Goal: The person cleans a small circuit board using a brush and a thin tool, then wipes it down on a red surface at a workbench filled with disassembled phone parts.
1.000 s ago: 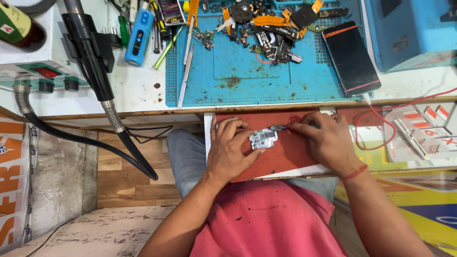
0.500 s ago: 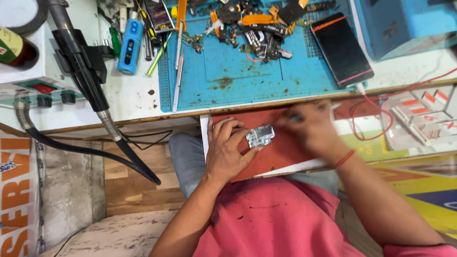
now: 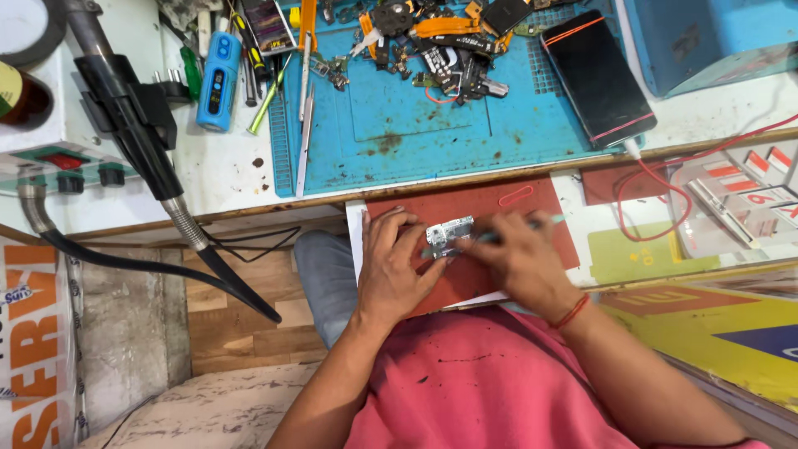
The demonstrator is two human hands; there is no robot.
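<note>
A small silver circuit board [image 3: 450, 234] lies on a dark red pad [image 3: 486, 209] resting on my lap. My left hand [image 3: 397, 266] presses its fingers against the board's left side and steadies it. My right hand [image 3: 524, 264] grips a thin teal-handled tool [image 3: 517, 229] whose tip lies across the board. The right hand is blurred. A red thread bracelet sits on my right wrist.
Above, a blue work mat [image 3: 399, 116] carries several phone parts and flex cables. A black phone [image 3: 597, 76] lies at its right. A hot-air wand and hose [image 3: 137, 141] hang at left, beside a blue device [image 3: 218, 81]. A red wire [image 3: 665, 187] loops at right.
My right hand has shifted left and down over the board with the tool. The view has tilted, so the bench sits lower in the frame. The left hand stays on the board.
</note>
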